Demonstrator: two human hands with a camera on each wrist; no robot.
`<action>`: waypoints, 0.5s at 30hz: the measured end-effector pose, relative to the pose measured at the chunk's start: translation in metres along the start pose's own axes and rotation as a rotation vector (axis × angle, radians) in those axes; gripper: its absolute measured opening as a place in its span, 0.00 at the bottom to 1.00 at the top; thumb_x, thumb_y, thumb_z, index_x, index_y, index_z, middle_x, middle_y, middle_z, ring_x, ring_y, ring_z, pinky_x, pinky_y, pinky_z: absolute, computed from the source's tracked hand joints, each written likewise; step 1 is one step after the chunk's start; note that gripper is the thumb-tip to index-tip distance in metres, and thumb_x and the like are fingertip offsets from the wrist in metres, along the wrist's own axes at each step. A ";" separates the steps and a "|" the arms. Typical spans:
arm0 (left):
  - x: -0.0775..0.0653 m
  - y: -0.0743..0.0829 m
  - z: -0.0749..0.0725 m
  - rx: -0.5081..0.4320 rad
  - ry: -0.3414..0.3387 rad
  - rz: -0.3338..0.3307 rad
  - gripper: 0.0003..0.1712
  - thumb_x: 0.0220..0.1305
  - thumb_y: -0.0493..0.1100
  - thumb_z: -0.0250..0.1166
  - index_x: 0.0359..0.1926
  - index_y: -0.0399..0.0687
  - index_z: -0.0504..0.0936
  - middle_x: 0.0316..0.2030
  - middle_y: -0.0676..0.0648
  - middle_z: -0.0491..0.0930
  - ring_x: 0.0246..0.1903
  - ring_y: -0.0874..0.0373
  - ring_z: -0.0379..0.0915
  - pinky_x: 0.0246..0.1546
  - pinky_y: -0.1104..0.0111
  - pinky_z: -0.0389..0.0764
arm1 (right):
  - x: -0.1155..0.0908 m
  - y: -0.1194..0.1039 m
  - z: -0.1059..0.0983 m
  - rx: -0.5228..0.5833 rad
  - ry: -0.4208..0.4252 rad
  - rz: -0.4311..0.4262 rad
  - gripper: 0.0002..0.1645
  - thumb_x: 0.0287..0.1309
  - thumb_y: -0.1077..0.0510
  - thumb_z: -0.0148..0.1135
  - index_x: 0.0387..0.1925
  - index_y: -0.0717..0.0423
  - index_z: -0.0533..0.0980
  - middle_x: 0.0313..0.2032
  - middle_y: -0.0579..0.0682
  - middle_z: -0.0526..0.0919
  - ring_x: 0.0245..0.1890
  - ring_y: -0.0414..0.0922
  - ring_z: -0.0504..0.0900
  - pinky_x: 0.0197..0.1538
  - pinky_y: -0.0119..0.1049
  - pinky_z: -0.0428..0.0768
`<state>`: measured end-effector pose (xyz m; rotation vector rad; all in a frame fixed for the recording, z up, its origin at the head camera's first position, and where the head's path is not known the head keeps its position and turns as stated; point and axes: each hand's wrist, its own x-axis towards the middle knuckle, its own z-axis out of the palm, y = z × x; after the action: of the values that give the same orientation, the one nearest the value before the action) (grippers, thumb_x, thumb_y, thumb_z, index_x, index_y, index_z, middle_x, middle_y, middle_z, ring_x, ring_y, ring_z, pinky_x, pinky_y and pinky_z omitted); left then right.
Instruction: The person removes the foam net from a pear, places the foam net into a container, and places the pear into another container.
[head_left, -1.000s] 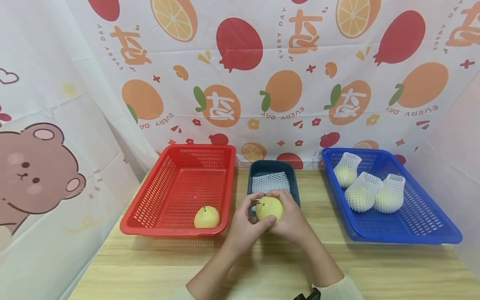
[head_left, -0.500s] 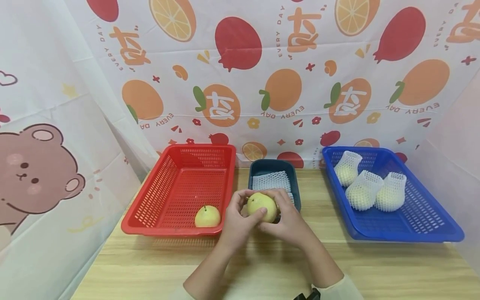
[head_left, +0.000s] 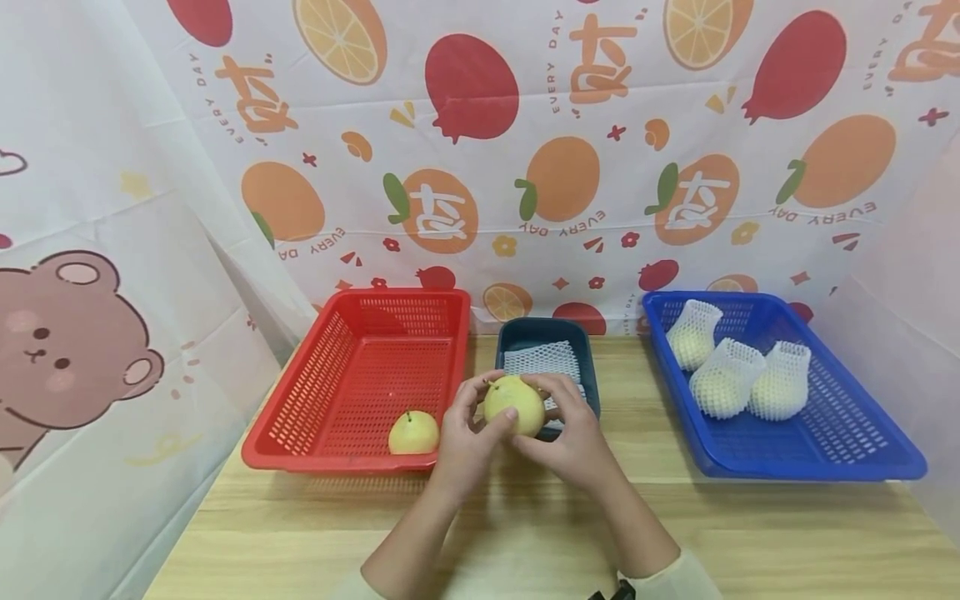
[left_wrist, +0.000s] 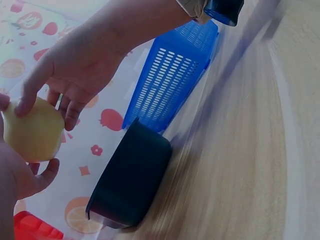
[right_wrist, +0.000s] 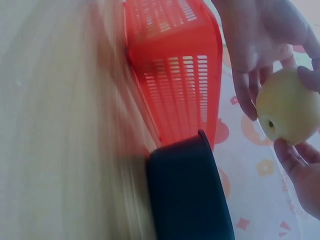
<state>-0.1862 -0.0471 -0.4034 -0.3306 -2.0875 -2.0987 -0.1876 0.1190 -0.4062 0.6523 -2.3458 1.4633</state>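
Observation:
Both hands hold a yellow pear (head_left: 513,404) between them, raised over the near end of a dark teal tub (head_left: 589,379). My left hand (head_left: 467,442) grips its left side, thumb across the front. On the other side, my right hand (head_left: 576,440) holds it with curled fingertips and thumb. The right wrist view shows the pear (right_wrist: 292,107) with a dark spot on its underside. White foam net sleeves (head_left: 543,358) lie in the tub, partly hidden by the hands. Another bare pear (head_left: 414,433) sits in the red basket (head_left: 352,462), near its front right corner.
At the right stands a blue basket (head_left: 813,471) with three pears in white foam nets (head_left: 723,387) toward its back left. The tub sits between the two baskets on the wooden table (head_left: 525,542). A fruit-print cloth (head_left: 510,192) hangs close behind them.
Both hands have carried the pear a little left and up, and its stem has shifted toward the upper left. More of the foam nets shows to the right. The baskets stay put.

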 end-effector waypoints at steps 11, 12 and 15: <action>0.000 0.020 -0.019 0.103 0.027 -0.050 0.32 0.53 0.47 0.76 0.58 0.62 0.74 0.56 0.51 0.72 0.49 0.48 0.74 0.39 0.62 0.85 | -0.003 -0.010 0.017 0.020 -0.034 -0.011 0.47 0.48 0.50 0.77 0.69 0.38 0.64 0.63 0.42 0.68 0.56 0.43 0.72 0.47 0.38 0.84; 0.001 0.023 -0.026 0.127 0.043 -0.033 0.32 0.54 0.47 0.76 0.58 0.61 0.74 0.56 0.52 0.72 0.49 0.48 0.74 0.39 0.62 0.85 | -0.004 -0.011 0.018 0.014 -0.066 -0.006 0.48 0.50 0.50 0.77 0.70 0.38 0.63 0.64 0.41 0.67 0.58 0.44 0.72 0.48 0.38 0.84; 0.007 0.032 -0.050 0.242 0.097 0.018 0.32 0.54 0.48 0.76 0.59 0.62 0.74 0.56 0.53 0.72 0.49 0.50 0.72 0.37 0.62 0.85 | -0.007 -0.012 0.024 -0.040 -0.178 -0.006 0.47 0.53 0.48 0.74 0.71 0.38 0.61 0.67 0.42 0.66 0.63 0.46 0.70 0.58 0.42 0.80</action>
<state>-0.1864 -0.0975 -0.3708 -0.2100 -2.2388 -1.7870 -0.1756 0.0944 -0.4106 0.8090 -2.4962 1.4042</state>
